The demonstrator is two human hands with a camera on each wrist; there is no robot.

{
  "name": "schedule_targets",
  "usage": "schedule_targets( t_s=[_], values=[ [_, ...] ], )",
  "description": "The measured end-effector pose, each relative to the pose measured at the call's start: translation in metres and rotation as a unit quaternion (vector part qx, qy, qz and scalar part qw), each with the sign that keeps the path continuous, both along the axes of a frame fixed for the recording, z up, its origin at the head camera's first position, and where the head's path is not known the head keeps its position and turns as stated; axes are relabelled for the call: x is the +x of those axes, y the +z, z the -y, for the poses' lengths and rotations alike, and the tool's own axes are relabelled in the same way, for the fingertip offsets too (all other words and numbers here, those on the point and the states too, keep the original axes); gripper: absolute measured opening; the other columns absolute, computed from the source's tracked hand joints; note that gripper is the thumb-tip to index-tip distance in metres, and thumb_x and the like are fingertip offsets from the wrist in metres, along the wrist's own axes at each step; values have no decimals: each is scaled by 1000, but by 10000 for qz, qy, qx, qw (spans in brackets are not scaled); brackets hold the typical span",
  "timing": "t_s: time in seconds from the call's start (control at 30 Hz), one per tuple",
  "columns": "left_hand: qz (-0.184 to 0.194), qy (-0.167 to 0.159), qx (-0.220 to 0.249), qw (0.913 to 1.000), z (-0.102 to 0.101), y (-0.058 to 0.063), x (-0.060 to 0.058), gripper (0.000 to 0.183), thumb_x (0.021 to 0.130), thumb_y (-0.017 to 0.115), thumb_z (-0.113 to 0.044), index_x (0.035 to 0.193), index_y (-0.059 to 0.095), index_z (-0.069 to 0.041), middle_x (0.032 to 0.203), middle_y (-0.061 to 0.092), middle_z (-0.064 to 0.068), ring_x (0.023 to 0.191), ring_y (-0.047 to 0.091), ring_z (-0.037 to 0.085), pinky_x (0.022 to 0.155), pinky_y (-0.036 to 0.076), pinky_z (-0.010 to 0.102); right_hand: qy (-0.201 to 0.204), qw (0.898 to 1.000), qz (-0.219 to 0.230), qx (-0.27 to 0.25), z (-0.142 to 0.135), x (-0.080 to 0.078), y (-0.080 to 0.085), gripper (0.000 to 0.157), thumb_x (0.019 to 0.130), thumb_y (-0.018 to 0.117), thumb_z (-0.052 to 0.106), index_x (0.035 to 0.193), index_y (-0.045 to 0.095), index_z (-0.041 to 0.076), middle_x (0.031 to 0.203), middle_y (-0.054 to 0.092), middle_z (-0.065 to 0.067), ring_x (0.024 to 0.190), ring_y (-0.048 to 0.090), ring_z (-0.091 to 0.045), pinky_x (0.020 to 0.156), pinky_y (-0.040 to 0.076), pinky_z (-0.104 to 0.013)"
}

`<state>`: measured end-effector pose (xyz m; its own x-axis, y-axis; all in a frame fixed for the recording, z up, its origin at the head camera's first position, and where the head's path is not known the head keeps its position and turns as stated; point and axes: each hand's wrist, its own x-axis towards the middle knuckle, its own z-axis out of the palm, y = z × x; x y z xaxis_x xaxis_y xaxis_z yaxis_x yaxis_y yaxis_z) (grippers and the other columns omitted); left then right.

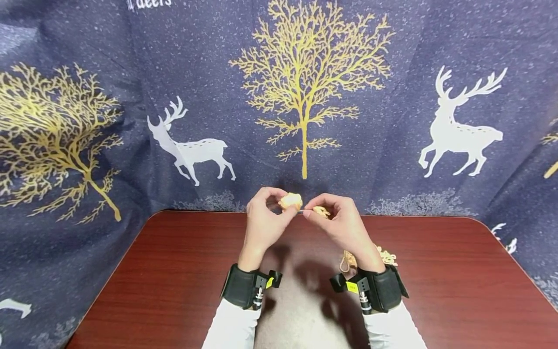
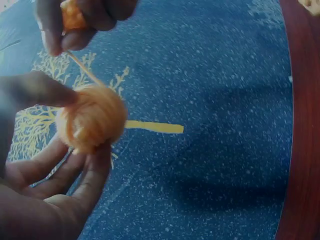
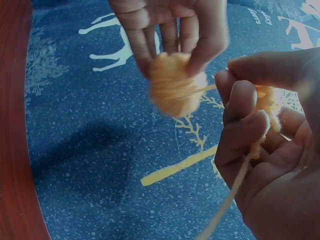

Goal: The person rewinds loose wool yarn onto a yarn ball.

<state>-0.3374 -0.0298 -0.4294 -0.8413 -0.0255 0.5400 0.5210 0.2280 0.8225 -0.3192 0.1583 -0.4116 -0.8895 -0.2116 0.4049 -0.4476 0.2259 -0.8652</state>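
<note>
My left hand [image 1: 265, 222] pinches a small ball of orange-yellow yarn [image 2: 92, 119] between thumb and fingers, held up above the far part of the table. A short strand [image 2: 84, 68] stretches from the ball to my right hand [image 1: 342, 220]. There the thumb and index finger pinch the strand. Inside its curled fingers sits a loose bunch of the same yarn [image 3: 269, 107]. From that bunch a tail of yarn [image 3: 227, 200] hangs down in the right wrist view. The two hands are close together but apart.
More loose yarn [image 1: 387, 257] lies on the red-brown table [image 1: 183, 271], partly hidden behind my right wrist. A dark blue cloth [image 1: 270, 160] with white deer and golden trees hangs behind the table's far edge. Both wrists wear black straps with cameras.
</note>
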Motion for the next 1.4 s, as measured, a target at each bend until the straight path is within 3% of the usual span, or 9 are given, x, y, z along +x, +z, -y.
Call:
schedule_targets(
  t_s=[0.23, 0.4, 0.67, 0.8, 0.93, 1.03, 1.13, 1.27, 1.4],
  values=[
    [260, -448, -1502, 9873, 3, -1, 1, 25, 72, 83, -8, 93, 70, -5, 91, 65, 5, 77, 66, 18, 71, 59, 34, -191, 9997, -111, -124, -3, -1, 0, 6, 88, 77, 6, 93, 74, 7, 74, 65, -3, 50, 39, -7, 43, 31, -21],
    [428, -1717, -1959, 9645, 9, -1, 1, 24, 73, 82, -6, 94, 70, -7, 89, 67, 1, 77, 64, 13, 71, 58, 33, -255, 9992, -183, -231, -6, -2, -1, 6, 88, 77, 5, 93, 74, 5, 77, 68, -5, 51, 41, -6, 44, 33, -21],
    [587, -4012, 78, 9141, 16, 4, 3, 27, 79, 76, 8, 104, 66, 7, 101, 70, 13, 95, 68, 17, 84, 59, 35, -154, 9984, -103, -531, -11, -4, -2, 6, 89, 76, 3, 94, 73, 1, 73, 66, -4, 54, 54, -7, 46, 42, -19],
    [709, -4106, 1441, 8976, 14, 7, 5, 25, 79, 71, 8, 103, 69, 2, 102, 70, 9, 94, 67, 18, 80, 58, 29, 20, 9984, -2, -564, -10, -5, -3, 7, 89, 75, 2, 95, 72, -2, 82, 71, -4, 59, 56, -7, 50, 45, -19],
    [882, -3672, 2603, 8886, 9, 8, 4, 29, 81, 62, 8, 103, 71, -7, 103, 70, 7, 93, 65, 17, 77, 58, 25, 115, 9987, 120, -488, -6, -5, -3, 9, 89, 75, 3, 97, 73, -1, 83, 71, -4, 60, 56, -8, 52, 46, -19],
    [1002, -2937, 3080, 8994, 5, 9, 3, 26, 84, 59, 8, 101, 71, -6, 101, 70, 6, 92, 65, 16, 78, 57, 23, 73, 9992, 157, -354, -4, -4, -2, 9, 89, 77, 5, 96, 73, 2, 81, 69, -2, 57, 52, -8, 50, 44, -20],
    [940, -1887, 2885, 9340, 2, 9, 2, 20, 83, 66, 9, 100, 71, 0, 97, 71, 6, 88, 68, 14, 75, 58, 23, -9, 9996, 142, -227, -2, -2, -1, 7, 88, 77, 7, 94, 73, 6, 75, 65, -2, 52, 44, -8, 46, 37, -21],
    [527, -701, 1798, 9798, -1, 7, 0, 23, 79, 76, 7, 100, 70, 6, 93, 71, 12, 84, 69, 17, 76, 60, 27, -12, 9998, 121, -168, -2, -1, 0, 6, 89, 77, 8, 94, 74, 9, 73, 64, -2, 52, 45, -9, 46, 38, -22],
    [0, 31, 415, 9991, -3, 2, 0, 27, 75, 81, -1, 100, 70, 2, 95, 68, 13, 85, 67, 21, 78, 62, 35, 32, 9997, 115, -204, -2, -1, 0, 6, 89, 76, 7, 94, 74, 7, 76, 65, -2, 51, 44, -8, 45, 38, -22]
  ],
)
